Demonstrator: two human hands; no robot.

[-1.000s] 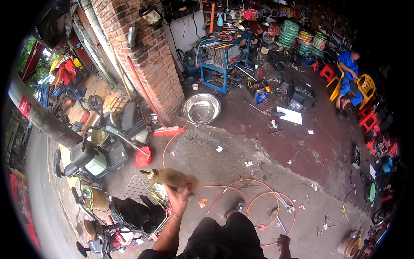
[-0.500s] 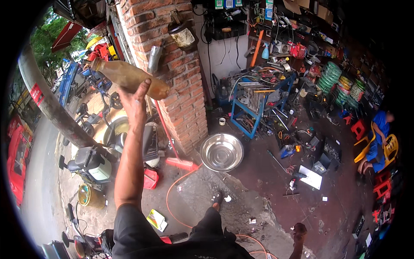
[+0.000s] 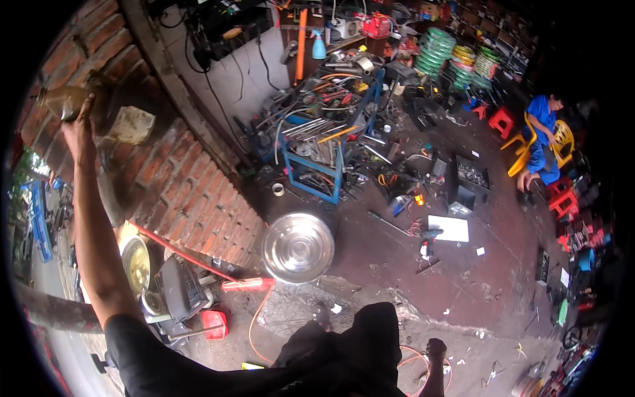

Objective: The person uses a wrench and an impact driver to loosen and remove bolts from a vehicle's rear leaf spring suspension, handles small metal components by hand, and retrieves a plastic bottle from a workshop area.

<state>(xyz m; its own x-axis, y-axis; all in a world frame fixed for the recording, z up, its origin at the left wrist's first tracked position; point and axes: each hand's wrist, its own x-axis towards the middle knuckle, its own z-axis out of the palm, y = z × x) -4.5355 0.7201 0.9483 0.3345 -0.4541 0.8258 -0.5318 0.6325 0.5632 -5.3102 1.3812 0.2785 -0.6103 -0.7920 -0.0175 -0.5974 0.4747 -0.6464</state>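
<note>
High at the left, my left hand (image 3: pixel 78 132) is wrapped round a cloudy, yellow-brown bottle (image 3: pixel 61 100), which lies tilted nearly sideways. The bottle's right end meets a dark container with a pale label (image 3: pixel 132 124) hanging on the brick pillar (image 3: pixel 198 218); motion blur hides whether they touch. Low at the right, my right hand (image 3: pixel 436 348) hangs at my side with its fingers curled in, and nothing shows in it. On the ground below the pillar sits a shiny metal basin (image 3: pixel 297 248).
A blue metal rack (image 3: pixel 340 172) piled with tools stands beyond the basin. A red broom (image 3: pixel 246 284) and an orange hose (image 3: pixel 254 324) lie near my feet. Loose tools and a white sheet (image 3: pixel 448 229) are scattered rightward. A person in blue (image 3: pixel 544 132) sits on a yellow chair.
My view has turned and moved closer to the pillar. My left hand has carried the bottle up beside the hanging container. My right arm still hangs low.
</note>
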